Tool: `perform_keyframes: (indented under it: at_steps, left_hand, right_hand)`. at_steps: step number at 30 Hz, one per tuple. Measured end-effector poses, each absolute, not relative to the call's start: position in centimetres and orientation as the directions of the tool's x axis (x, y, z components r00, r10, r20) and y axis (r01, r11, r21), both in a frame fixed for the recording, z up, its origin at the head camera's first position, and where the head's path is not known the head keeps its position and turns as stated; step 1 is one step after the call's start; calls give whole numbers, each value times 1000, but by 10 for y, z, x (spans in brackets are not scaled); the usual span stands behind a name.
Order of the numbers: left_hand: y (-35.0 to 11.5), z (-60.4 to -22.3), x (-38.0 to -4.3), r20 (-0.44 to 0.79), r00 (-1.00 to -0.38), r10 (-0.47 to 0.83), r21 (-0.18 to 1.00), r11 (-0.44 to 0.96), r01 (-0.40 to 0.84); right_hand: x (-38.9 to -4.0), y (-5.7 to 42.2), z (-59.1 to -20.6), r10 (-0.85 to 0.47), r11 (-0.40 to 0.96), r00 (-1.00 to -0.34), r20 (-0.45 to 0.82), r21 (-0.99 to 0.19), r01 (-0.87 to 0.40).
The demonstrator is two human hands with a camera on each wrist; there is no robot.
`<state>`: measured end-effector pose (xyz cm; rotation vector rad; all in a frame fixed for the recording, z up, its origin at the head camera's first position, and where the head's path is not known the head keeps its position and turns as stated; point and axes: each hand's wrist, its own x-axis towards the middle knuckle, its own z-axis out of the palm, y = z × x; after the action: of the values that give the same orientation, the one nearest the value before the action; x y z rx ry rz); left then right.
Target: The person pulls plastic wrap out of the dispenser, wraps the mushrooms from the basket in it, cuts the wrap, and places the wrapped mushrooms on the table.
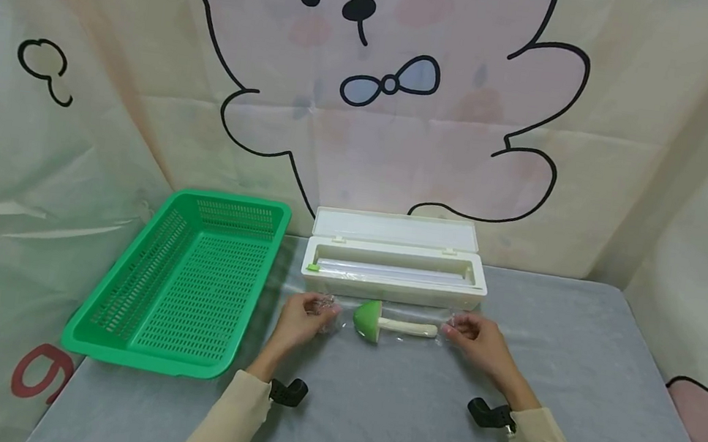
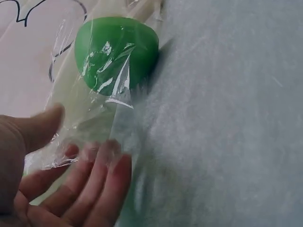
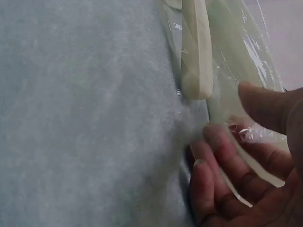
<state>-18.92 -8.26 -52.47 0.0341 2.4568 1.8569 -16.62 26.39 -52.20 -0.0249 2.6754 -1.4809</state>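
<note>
A green domed head on a straight white handle, like a toy mushroom (image 1: 368, 321), lies on its side with clear cling film (image 2: 71, 118) around it. My left hand (image 1: 305, 322) holds the film's bunched end beside the green dome, its fingers curled under the film in the left wrist view. At the handle's far end, my right hand (image 1: 478, 345) holds the other end of the film. In the right wrist view its thumb lies above the film and its fingers are bent below. Just behind stands a white cling film dispenser (image 1: 392, 290), lid raised.
A green perforated basket (image 1: 167, 360) stands left of the dispenser. A grey cloth covers the table (image 1: 394, 432). Printed curtains (image 1: 610, 134) hang at the back and sides. Black wrist cameras (image 1: 289, 392) sit on both wrists.
</note>
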Motion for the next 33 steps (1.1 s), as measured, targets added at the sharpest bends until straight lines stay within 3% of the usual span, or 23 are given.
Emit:
perform_keyframes:
  at_steps: [5, 11, 20, 24, 29, 33]
  left_hand:
    - [-82, -522, -187, -31, -996, 82, 990, 140, -20]
    - [-77, -517, -185, -74, -996, 42, 997, 5, -74]
    - [-80, -504, -186, -214, -971, 108, 958, -169, -230]
    - [-83, -500, -185, -197, -972, 126, 971, -113, -212]
    - [-82, -497, -184, -108, -990, 91, 991, 88, -100]
    - [-80, -494, -185, -30, -998, 47, 979, 202, -20]
  right_hand:
    - [-164, 263, -523, -25, 490, -998, -65, -871, 45]
    - [-162, 265, -518, -14, 297, -995, -94, -951, 85]
    - [-162, 268, -506, 21, 100, -990, -141, -985, 142]
    - [-161, 270, -501, -44, 53, -987, -153, -987, 151]
    - [-159, 271, -497, -118, 139, -985, -125, -984, 109]
    - [-159, 269, -496, -103, 223, -992, -67, -974, 43]
